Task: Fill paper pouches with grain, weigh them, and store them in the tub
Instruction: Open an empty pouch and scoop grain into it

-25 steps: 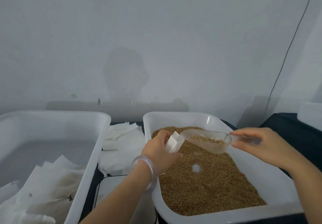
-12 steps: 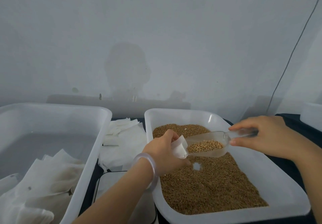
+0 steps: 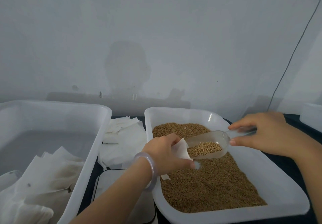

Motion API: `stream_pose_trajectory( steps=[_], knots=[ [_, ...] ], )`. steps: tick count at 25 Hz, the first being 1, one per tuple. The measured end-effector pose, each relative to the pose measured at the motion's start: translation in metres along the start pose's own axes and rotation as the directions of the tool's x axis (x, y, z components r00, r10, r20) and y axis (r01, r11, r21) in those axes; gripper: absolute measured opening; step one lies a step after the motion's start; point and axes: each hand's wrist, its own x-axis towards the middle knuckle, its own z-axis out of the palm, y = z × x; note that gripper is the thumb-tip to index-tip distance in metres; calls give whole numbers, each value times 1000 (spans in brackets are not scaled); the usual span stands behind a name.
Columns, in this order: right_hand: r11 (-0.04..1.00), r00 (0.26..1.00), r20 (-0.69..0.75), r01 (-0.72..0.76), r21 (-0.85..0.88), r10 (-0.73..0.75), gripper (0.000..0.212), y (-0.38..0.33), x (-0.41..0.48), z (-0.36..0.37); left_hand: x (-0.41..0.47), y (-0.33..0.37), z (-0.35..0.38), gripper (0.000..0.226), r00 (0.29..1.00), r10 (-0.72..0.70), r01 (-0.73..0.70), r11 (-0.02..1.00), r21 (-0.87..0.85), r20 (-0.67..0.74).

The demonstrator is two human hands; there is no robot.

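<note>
My left hand (image 3: 163, 155) grips a white paper pouch (image 3: 181, 149), its open mouth turned to the right, above the brown grain (image 3: 209, 185) in the right tub (image 3: 285, 199). My right hand (image 3: 264, 133) pinches the handle of a clear plastic scoop (image 3: 209, 145). The scoop carries a small heap of grain, and its lip sits at the pouch's mouth. In the left tub (image 3: 97, 129) lie several white pouches (image 3: 45, 176).
A stack of flat white pouches (image 3: 122, 136) lies between the two tubs. A scale's white platform (image 3: 111, 185) shows under my left forearm. A white container (image 3: 311, 117) stands at the far right, with a thin cable (image 3: 296, 49) running down the wall.
The scoop has tipped further towards the pouch, and the grain in it has slid to the lip. Both hands have shifted slightly.
</note>
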Motion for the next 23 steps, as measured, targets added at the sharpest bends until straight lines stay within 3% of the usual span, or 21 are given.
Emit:
stream_pose_trajectory(
  steps=[6,14,20,23],
  knots=[
    [979,997,1,78,-188,-79,44,-9,11,2,4,0,5,79,1000,-5,4,972,234,6],
    [943,967,-124,183,-279,-224,56,-23,16,-4,3,-4,5,66,1000,9,-3,972,234,-26],
    [936,966,-114,188,-299,-231,49,-27,15,-2,3,-4,5,64,1000,0,6,974,227,-26],
    [927,919,-231,254,-275,-320,43,-27,12,-4,2,-3,5,61,998,-17,27,983,180,-55]
  ],
)
